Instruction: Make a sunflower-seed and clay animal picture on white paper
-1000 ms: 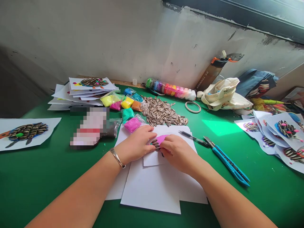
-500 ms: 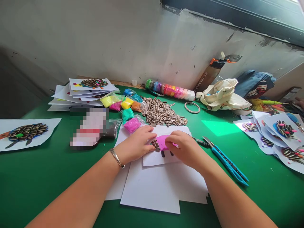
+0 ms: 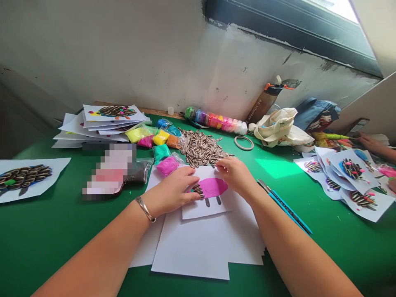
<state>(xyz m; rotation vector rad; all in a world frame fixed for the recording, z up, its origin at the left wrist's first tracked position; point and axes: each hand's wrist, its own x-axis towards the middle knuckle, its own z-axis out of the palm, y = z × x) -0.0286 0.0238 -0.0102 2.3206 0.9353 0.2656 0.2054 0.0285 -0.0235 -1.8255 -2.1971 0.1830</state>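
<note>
Right in the middle of the frame, a pink shape (image 3: 215, 186) lies on a small white card (image 3: 202, 212). It is longer from left to right than from top to bottom, and two short black legs (image 3: 207, 202) point down from it. A few striped seeds (image 3: 198, 189) sit side by side on its left end.

The left hand (image 3: 173, 192) is nearer to that end. Its fingers and thumb are spread apart, and they rest on the left side of the card, around the end with the seeds. The right hand (image 3: 218, 166) is up by the top right of the pink shape. Its thumb and finger curl close together, but I cannot tell if they meet or if a seed is between them.

Just above the two hands is a big seed pile (image 3: 202, 147). It runs long from upper left to lower right, and its low right end comes down close to the right hand's fingertips. So the right hand is the nearer one to that end. The hands are apart, with the pink shape between them.
</note>
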